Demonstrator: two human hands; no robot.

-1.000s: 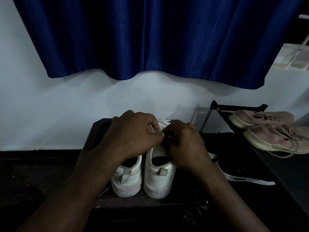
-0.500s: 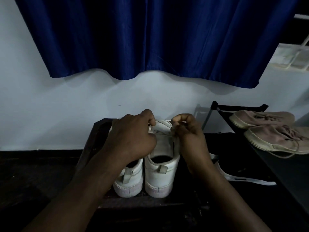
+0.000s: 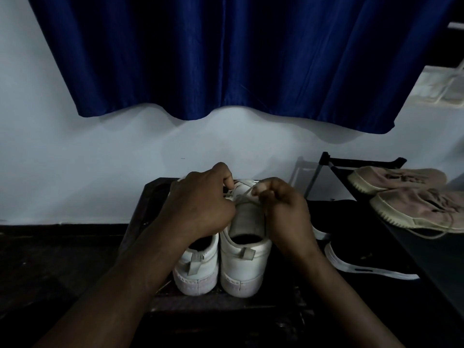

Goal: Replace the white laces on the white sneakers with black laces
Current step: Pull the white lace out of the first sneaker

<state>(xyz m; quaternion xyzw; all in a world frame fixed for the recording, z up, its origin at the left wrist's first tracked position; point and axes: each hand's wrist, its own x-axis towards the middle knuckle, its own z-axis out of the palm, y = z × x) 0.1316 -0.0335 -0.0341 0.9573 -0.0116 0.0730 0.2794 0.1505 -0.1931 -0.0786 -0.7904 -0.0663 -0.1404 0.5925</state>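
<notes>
Nearest you, the pair of white sneakers (image 3: 221,270) stands heels toward you on a small dark table (image 3: 148,202), the two shoes side by side and touching. Take the right sneaker (image 3: 244,264) of the pair as your mark. Its heel tab faces you and its opening is dark.

Your left hand (image 3: 200,207) lies over the left sneaker (image 3: 198,267) and reaches across to the front of the right sneaker. Its fingers are curled, and a strand of the white lace (image 3: 242,195) runs in under them. Your right hand (image 3: 283,212) sits on the right flank of the right sneaker, thumb and forefinger pinched on the same lace. The lace rises in a slack, crossed span between the two hands, just above that sneaker's tongue.

Right of the right sneaker, lower and in shadow, lies a black shoe (image 3: 364,259) with a white sole edge. Further right and beyond it, a dark shoe rack (image 3: 364,163) carries two pinkish sneakers (image 3: 414,209) with pale ribbed soles, one behind the other, a loose lace trailing from the nearer one.

Behind the right sneaker rises a pale wall (image 3: 100,159), and above it hangs a deep blue curtain (image 3: 226,59), its wavy hem well clear of the shoes.
</notes>
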